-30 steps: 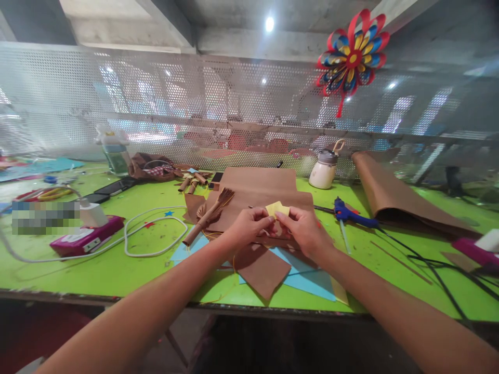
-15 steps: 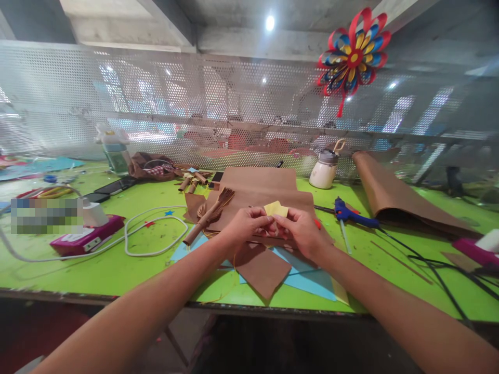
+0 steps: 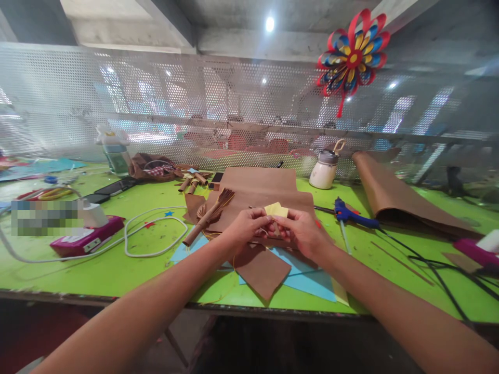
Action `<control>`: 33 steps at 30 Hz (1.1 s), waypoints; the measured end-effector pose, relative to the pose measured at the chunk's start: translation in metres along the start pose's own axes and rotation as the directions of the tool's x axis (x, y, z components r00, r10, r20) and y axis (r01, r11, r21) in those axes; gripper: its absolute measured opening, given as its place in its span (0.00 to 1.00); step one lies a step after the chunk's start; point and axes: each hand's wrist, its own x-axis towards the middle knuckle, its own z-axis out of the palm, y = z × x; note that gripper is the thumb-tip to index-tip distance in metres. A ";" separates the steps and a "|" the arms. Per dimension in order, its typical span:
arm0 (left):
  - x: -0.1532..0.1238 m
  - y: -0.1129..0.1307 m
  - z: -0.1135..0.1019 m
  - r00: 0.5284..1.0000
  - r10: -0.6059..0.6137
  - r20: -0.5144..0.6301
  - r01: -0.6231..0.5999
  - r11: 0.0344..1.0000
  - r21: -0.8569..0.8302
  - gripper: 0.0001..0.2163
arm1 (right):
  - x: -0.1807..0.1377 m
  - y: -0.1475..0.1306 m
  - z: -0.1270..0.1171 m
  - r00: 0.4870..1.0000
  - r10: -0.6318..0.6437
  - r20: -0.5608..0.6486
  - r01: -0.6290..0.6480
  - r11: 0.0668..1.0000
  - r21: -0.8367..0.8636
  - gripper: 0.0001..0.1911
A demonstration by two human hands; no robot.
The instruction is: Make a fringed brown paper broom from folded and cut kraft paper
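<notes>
Between my two hands is a small piece of folded yellow paper [image 3: 277, 209], its upper edges pointed. My left hand [image 3: 253, 224] pinches its left side, and my right hand [image 3: 302, 228] pinches the right; the fingertips nearly meet at its lower edge. Brown kraft paper [image 3: 259, 179] lies flat behind the hands. A square of brown paper [image 3: 265, 272] rests on blue paper sheets [image 3: 312, 285] below them. To the left lies a rolled brown paper tube [image 3: 202, 226] with a fringed end and a pleated fan beside it.
On the right are a blue glue gun [image 3: 354, 215] with a trailing black cord, a white bottle [image 3: 324, 169] and a large folded brown sheet [image 3: 405, 202]. A purple power strip [image 3: 88, 236] and looping white cable [image 3: 127, 244] occupy the left. A paper flower [image 3: 354, 58] hangs above.
Both hands stay almost in place around the yellow paper. Only the fingers shift very slightly; the things on the table have not moved.
</notes>
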 end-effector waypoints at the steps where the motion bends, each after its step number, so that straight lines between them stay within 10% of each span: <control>1: 0.000 0.000 -0.001 1.000 0.007 0.004 -0.007 1.000 -0.017 0.11 | 0.000 -0.001 -0.001 1.000 0.000 0.004 0.000 1.000 0.013 0.12; 26: -0.001 0.003 -0.008 1.000 0.000 -0.013 -0.001 0.996 -0.089 0.10 | -0.007 -0.015 -0.002 0.967 -0.238 -0.086 0.222 0.962 -0.161 0.08; 33: -0.002 0.004 -0.011 0.992 -0.010 0.124 0.023 0.994 -0.109 0.08 | -0.003 -0.026 -0.020 0.933 -0.291 0.212 0.352 0.858 -0.373 0.20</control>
